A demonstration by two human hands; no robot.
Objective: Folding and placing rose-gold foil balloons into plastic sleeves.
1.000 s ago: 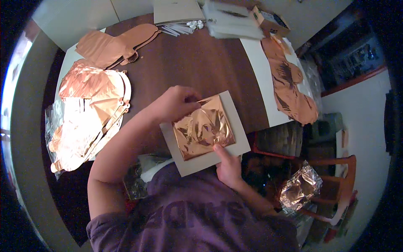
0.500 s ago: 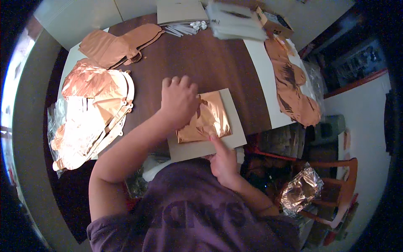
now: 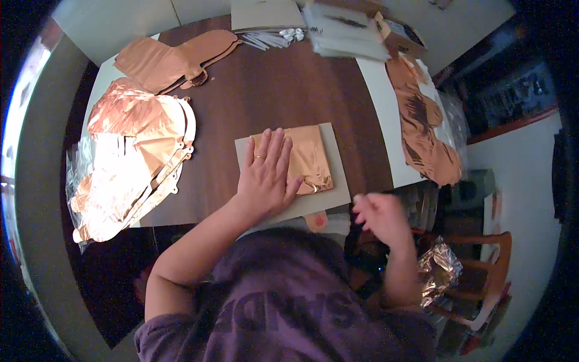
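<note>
A folded foil balloon (image 3: 309, 151) in shiny copper lies on a grey-beige square of card (image 3: 339, 166) near the table's front edge. My left hand (image 3: 268, 172) rests flat over the foil's left part, fingers stretched out and a ring on one of them; the foil beneath the palm is hidden. Off to the right of the card, my right hand (image 3: 386, 220) hangs in the air, blurred. Its fingers look partly curled, and I cannot make out anything in them.
Flat copper foil balloons (image 3: 136, 145) are piled at the left, more (image 3: 175, 60) behind them, and others (image 3: 425, 130) at the right edge. At the back are white sticks (image 3: 265, 40), a stack of clear bags (image 3: 347, 33) and a small box (image 3: 399, 35). Crumpled foil (image 3: 440, 271) sits on a wooden chair (image 3: 497, 271).
My left hand has turned from a loose curl above the foil to lying flat on it. My right hand has let go of the foil's near edge and moved right.
</note>
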